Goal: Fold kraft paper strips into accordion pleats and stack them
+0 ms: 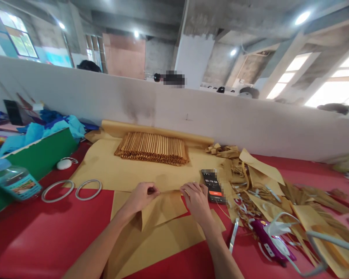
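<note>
The left hand (142, 195) and right hand (196, 200) are pinching the folded brown paper sheet (163, 212), while a phone (211, 186) is lying just beside the right hand.

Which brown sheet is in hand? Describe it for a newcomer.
On the red table, nearer than the row of paper sticks, lie brown sheets. It is the top sheet, its far edge pinched between the left hand and right hand; the sheets under it lie flat.
</note>
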A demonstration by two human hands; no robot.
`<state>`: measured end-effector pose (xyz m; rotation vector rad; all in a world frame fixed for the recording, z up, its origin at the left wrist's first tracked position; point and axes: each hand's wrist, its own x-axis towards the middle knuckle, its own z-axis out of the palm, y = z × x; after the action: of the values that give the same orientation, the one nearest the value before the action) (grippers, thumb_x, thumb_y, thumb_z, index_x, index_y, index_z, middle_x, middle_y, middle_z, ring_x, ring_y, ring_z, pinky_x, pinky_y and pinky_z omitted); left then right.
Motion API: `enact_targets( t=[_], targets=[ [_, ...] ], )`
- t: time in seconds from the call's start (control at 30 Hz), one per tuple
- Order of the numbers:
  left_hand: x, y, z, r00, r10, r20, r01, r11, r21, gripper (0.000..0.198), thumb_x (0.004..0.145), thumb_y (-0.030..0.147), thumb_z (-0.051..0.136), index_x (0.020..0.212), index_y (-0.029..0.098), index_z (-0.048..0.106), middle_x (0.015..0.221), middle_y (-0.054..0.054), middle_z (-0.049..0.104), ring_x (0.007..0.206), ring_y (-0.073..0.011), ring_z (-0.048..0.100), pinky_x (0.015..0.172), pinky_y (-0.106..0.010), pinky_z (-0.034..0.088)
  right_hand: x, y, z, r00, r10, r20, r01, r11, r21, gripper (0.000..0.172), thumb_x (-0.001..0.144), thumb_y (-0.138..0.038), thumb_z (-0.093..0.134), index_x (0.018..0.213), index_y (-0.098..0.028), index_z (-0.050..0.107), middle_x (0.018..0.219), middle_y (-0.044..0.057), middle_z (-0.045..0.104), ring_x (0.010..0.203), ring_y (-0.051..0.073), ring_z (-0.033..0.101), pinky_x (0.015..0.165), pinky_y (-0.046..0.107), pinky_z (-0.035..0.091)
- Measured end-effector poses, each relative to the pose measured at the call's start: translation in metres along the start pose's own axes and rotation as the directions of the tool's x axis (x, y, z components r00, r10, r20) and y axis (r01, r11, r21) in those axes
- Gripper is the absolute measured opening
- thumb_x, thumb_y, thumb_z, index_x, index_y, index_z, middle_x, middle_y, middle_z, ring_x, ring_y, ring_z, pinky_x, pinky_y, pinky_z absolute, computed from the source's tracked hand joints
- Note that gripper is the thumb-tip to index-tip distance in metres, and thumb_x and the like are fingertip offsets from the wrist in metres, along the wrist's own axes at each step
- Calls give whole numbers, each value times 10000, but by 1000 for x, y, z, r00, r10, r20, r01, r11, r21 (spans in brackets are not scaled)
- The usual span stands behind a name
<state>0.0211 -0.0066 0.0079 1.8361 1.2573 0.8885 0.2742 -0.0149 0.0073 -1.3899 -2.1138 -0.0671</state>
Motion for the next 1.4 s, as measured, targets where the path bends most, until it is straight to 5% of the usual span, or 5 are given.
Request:
enact_targets(
  t=[0.13,0.23,0.7,1.17,1.4],
  targets=[
    [1,-2,8,1000,4,0,-4,1000,-29,160,840,283,626,806,158,720,805,-61,757,749,-202,695,701,-278,507,-1,-20,8,989,-147,-25,146,989,-23,147,998,-235,561,1088,-250,677,1160,57,713,1112,238,572,1008,424,249],
    [1,-1,15,999,26,23,-24,999,-48,167,849,289,626,823,164,734,812,-48,761,753,-196,698,706,-271,507,0,-34,14,979,-205,-5,205,978,49,157,1023,-230,530,1035,-250,685,1017,29,740,997,196,605,961,376,290],
    [7,-7,12,997,-36,68,45,990,-136,305,807,420,678,851,136,779,862,-87,787,822,-240,713,761,-305,520,4,-34,13,997,-55,59,52,997,62,180,1015,-225,558,878,-238,674,901,-8,744,890,176,600,862,334,291],
    [4,-6,8,994,-109,7,108,983,-146,215,737,349,733,811,149,765,822,-77,781,780,-233,714,723,-307,531,4,-31,11,998,-49,44,49,999,21,235,1044,-234,487,893,-238,667,928,10,744,904,185,594,875,357,283],
    [5,-6,2,996,-81,-28,75,984,-164,300,818,425,642,868,157,767,924,-92,785,873,-248,715,830,-347,530,4,-25,10,999,-45,-4,45,999,24,248,1047,-216,456,903,-230,656,932,19,740,884,188,589,893,359,282]
  ],
)
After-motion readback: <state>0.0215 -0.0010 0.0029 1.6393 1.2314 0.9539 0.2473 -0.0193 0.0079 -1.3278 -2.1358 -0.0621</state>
